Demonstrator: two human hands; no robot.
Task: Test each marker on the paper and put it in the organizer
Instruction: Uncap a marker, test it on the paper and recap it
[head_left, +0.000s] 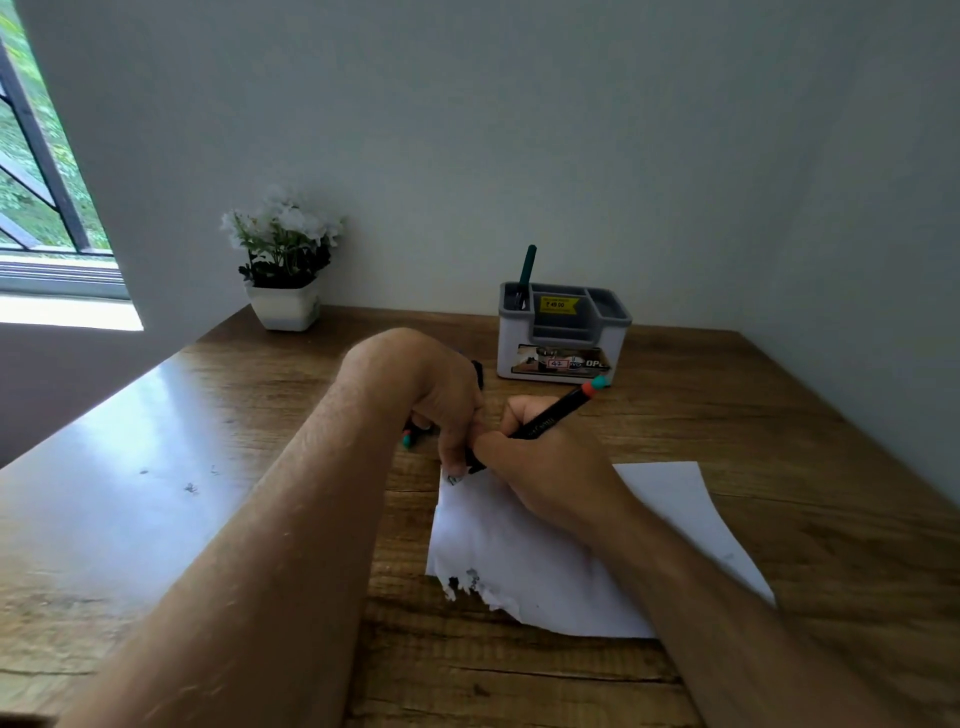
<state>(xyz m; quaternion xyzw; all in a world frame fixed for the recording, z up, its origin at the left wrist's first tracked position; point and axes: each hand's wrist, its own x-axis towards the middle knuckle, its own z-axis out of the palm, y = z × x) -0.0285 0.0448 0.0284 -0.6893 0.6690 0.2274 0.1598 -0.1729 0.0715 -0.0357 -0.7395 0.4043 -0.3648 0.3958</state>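
Two hands meet at the paper's (524, 561) far corner. My right hand (540, 467) grips a black marker (550, 415), tilted toward the organizer (563, 332); my left hand (441, 400) curls around other markers (408, 439).

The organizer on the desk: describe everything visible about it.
The organizer is a small box that looks plastic, white outside with a grey insert split into several compartments. It stands upright on the wooden desk near the wall, beyond both hands and untouched by them. A yellow price sticker sits on an inner divider and a printed label runs across the front. One dark green marker stands tilted in the back left compartment; the other compartments look empty.
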